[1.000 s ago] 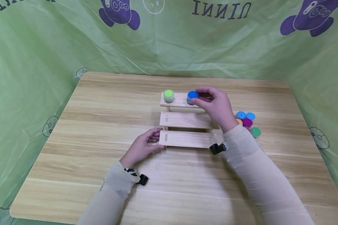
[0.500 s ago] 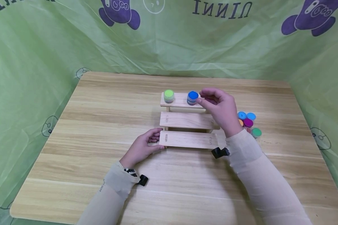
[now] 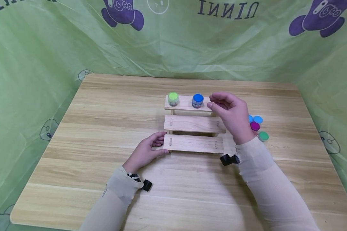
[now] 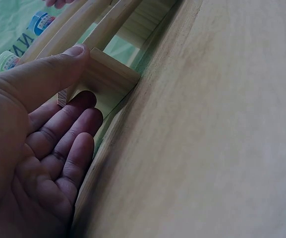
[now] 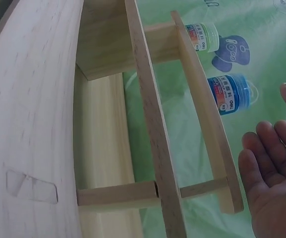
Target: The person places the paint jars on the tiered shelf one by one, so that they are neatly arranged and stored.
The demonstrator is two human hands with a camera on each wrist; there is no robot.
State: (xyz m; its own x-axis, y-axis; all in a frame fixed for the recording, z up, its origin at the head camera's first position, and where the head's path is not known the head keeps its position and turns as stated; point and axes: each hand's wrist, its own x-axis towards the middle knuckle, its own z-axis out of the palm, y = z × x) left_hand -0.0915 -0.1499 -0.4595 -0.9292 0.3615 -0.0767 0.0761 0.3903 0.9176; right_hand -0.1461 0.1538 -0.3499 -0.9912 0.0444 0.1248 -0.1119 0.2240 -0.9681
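A three-step wooden display stand (image 3: 193,143) stands mid-table. My left hand (image 3: 144,150) holds the left end of its lowest step, thumb at the front edge and index finger behind; the other fingers curl loosely beneath in the left wrist view. On the top step sit a paint jar with a light green lid (image 3: 173,99), at the left end, and a blue paint jar (image 3: 198,101), right of the middle. Just right of the blue jar hovers my right hand (image 3: 233,112), fingers relaxed and holding nothing. In the right wrist view a gap separates it from the blue jar (image 5: 230,94).
Several more paint jars stand grouped right of the stand, partly hidden by the right hand, among them a magenta-lidded jar (image 3: 255,126) and a green-lidded jar (image 3: 263,136). A green printed cloth (image 3: 173,48) hangs behind and beside the wooden table (image 3: 104,112).
My right hand has let go of the blue paint jar and drawn off to the right. The jar stays on the top step. My left hand has not moved.
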